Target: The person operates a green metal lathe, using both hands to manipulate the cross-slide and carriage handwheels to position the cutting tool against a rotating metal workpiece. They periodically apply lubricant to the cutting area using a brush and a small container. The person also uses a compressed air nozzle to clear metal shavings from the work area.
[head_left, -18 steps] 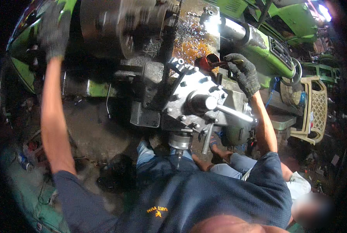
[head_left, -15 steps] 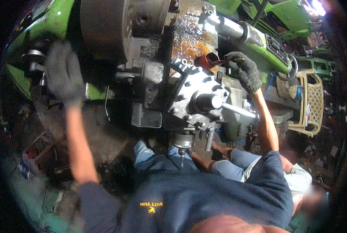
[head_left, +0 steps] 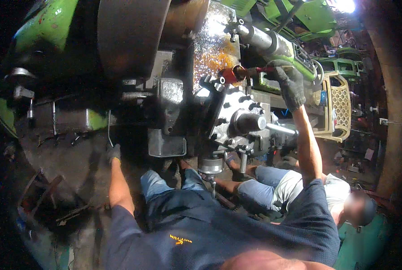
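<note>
My right hand (head_left: 291, 85), in a dark grey work glove, is closed round the red handle of a brush (head_left: 254, 71). The brush's dark head is at the mouth of a small red cup (head_left: 228, 75), which sits beside the lathe's tool post (head_left: 243, 119). Low on the left, my gloved left hand (head_left: 114, 154) is at the bottom end of a thin bent metal lever (head_left: 109, 127) on the lathe front. Its fingers appear closed round that end, though they show small and dark.
A big dark chuck (head_left: 131, 38) fills the upper left. An oily metal plate (head_left: 214, 49) lies behind the tool post, with the tailstock (head_left: 266, 40) at upper right. The tool post's handle (head_left: 282, 129) juts right. Another person (head_left: 295, 191) sits close by at lower right, near a beige plastic chair (head_left: 338, 105).
My left hand has come down and right from the upper-left controls to the bent lever. My right hand still holds the brush at the cup. The view has shifted slightly.
</note>
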`<state>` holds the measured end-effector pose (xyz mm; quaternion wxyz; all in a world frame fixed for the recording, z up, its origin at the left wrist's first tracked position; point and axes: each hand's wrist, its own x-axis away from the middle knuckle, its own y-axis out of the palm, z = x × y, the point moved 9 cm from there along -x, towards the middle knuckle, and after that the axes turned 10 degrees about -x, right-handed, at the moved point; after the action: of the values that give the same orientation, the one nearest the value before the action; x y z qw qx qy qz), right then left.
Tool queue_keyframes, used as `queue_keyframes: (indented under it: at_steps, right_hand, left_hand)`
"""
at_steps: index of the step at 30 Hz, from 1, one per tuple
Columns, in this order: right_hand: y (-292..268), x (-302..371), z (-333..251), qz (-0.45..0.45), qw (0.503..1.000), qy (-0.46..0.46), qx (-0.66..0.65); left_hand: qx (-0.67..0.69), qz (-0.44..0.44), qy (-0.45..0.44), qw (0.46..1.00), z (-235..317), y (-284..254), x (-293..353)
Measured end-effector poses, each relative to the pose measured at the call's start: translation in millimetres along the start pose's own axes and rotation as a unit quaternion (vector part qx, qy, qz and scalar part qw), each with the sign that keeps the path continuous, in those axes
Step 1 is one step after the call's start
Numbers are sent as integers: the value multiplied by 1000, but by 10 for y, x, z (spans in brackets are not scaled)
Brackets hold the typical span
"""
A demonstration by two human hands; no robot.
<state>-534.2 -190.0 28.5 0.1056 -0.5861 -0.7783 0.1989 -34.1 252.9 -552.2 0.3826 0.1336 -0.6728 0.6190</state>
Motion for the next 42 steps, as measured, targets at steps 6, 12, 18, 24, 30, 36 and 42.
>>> queue_keyframes:
  at_steps: [6,12,18,24,30,36,42]
  right_hand:
    - [377,-507,-610,-5,938,-210,274]
    - [559,-821,-667,24,994,-109,10]
    - [861,-1142,-307,20,995,-15,-100]
    - [392,-607,-650,100,991,-93,9]
    - [58,-321,-314,99,993,0,69]
    - [-64,-145,666,106,981,151,-54]
    - [183,-104,1195,63,957,230,-167]
  left_hand:
    - [115,-13,46,992,-194,714,-709]
    - [147,-25,62,987,141,738,-557]
    - [130,-6,43,991,-430,844,-789]
    - [377,-207,4,903,107,297,25]
    - [560,-181,54,807,899,-1457,1162]
    - [485,-195,50,851,962,-1639,1473]
    - [-42,319,366,873,792,-2356,1112]
